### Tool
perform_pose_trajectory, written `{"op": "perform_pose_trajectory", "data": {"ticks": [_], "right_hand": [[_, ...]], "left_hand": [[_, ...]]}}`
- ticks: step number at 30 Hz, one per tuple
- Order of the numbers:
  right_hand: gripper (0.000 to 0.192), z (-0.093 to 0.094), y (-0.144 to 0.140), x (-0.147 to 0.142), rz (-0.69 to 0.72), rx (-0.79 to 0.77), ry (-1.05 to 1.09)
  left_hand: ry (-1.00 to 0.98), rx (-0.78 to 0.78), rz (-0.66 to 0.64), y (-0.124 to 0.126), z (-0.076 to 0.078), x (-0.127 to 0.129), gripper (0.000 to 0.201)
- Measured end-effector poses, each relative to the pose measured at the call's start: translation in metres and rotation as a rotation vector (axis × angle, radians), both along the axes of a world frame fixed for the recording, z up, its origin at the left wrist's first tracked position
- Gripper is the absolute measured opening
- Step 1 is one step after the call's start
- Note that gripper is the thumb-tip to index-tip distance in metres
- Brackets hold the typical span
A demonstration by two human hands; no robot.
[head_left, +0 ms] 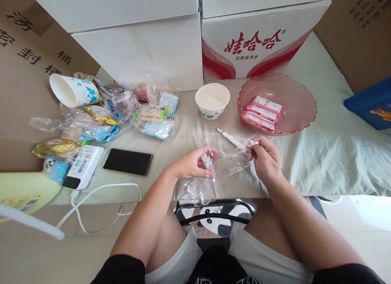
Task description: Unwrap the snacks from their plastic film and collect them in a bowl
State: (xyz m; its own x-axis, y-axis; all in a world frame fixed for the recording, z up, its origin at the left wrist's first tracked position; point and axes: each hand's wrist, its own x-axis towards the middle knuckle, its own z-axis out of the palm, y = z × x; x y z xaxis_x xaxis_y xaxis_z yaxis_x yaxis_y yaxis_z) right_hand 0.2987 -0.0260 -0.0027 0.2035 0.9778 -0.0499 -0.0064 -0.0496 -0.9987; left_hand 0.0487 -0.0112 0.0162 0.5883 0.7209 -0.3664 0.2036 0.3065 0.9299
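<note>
Near the surface's (183, 125) front edge, both hands, left (192, 164) and right (266, 160), pinch a clear wrapper (226, 160); its long axis runs left-right; open room rightward.

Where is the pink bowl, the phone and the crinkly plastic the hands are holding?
pink bowl (301, 113): head view, bare ribbed inner wall on its right side.
phone (127, 161): head view, middle of the dark screen.
crinkly plastic (229, 160): head view, clear sheet stretched between both hands.

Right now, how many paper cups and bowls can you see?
2. One paper cup lies tipped on its side at the far left, by the snack wrappers. One paper bowl stands upright beside the pink dish. More could hide under the wrappers.
</note>
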Motion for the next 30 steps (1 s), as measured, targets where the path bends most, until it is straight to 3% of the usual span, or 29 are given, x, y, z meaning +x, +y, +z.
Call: {"op": "perform_pose_trajectory", "data": {"ticks": [4, 9, 11, 13, 15, 18, 22, 26, 28, 30], "right_hand": [[0.009, -0.001, 0.001, 0.001, 0.000, -0.009, -0.021], [0.008, -0.002, 0.001, 0.002, 0.021, 0.003, -0.033], [0.009, -0.002, 0.002, 0.001, 0.022, 0.006, -0.032], [0.010, -0.003, 0.002, 0.001, -0.012, 0.031, -0.039], [0.009, -0.004, 0.004, 0.003, -0.072, 0.085, -0.063], [0.009, -0.004, 0.005, 0.009, -0.121, 0.185, -0.088], [0.014, -0.001, 0.003, 0.013, 0.062, 0.208, -0.002], [0.030, 0.008, -0.001, 0.008, 0.295, 0.032, -0.144], [0.023, 0.010, -0.002, 0.004, 0.308, -0.012, -0.239], [0.021, 0.010, -0.001, 0.003, 0.227, -0.001, -0.266]], "left_hand": [[0.024, -0.058, 0.071, 0.000, -0.005, 0.007, 0.041], [-0.125, -0.038, 0.248, 0.001, 0.004, -0.010, 0.044], [-0.172, -0.098, 0.212, -0.001, 0.006, -0.018, 0.060], [-0.131, -0.158, 0.095, -0.001, 0.007, -0.024, 0.073], [-0.055, -0.160, 0.043, 0.000, 0.007, -0.029, 0.063], [-0.029, -0.127, 0.092, 0.004, 0.008, -0.033, 0.047], [-0.083, -0.207, 0.044, 0.007, 0.012, -0.039, 0.051], [-0.107, -0.308, 0.039, 0.005, 0.012, -0.045, 0.049], [-0.145, -0.282, 0.140, 0.005, 0.010, -0.050, 0.048], [-0.250, -0.193, 0.230, 0.005, 0.010, -0.057, 0.054]]}}
